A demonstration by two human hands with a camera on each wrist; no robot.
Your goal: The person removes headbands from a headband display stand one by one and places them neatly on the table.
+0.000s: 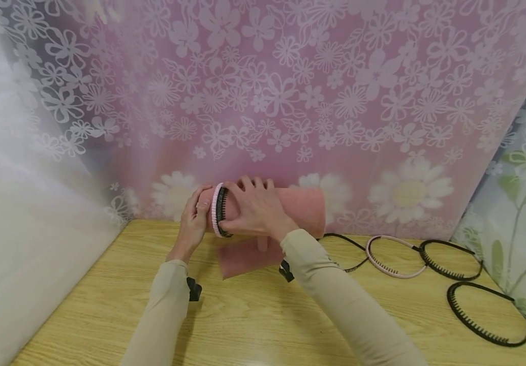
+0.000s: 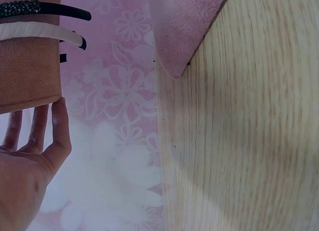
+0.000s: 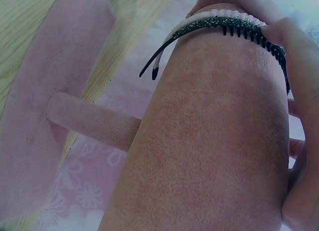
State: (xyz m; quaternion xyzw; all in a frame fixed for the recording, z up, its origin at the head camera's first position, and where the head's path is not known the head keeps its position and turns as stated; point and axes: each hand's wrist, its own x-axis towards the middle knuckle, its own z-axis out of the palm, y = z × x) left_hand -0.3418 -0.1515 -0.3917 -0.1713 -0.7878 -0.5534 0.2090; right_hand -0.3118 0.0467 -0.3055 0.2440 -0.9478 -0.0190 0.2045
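Note:
A pink fuzzy headband stand [image 1: 306, 211] has a horizontal roll on a short post above a flat base [image 1: 244, 258]. Near the roll's left end sit two headbands side by side: a pale pink one [image 1: 215, 211] and a black toothed one [image 3: 204, 24] with glittery stones. My left hand [image 1: 191, 221] holds the roll's left end, its fingertips touching the end edge in the left wrist view. Over the roll, my right hand [image 1: 258, 208] grips the black headband, its thumb [image 3: 279, 31] against the band. Part of its fingers is hidden behind the roll.
Several toothed headbands lie on the wooden table [image 1: 244, 325] at the right, including a pink one [image 1: 397, 274] and a black one [image 1: 477, 333]. A pink floral curtain [image 1: 290, 101] hangs right behind the stand. White sheeting [image 1: 25, 203] borders the left side.

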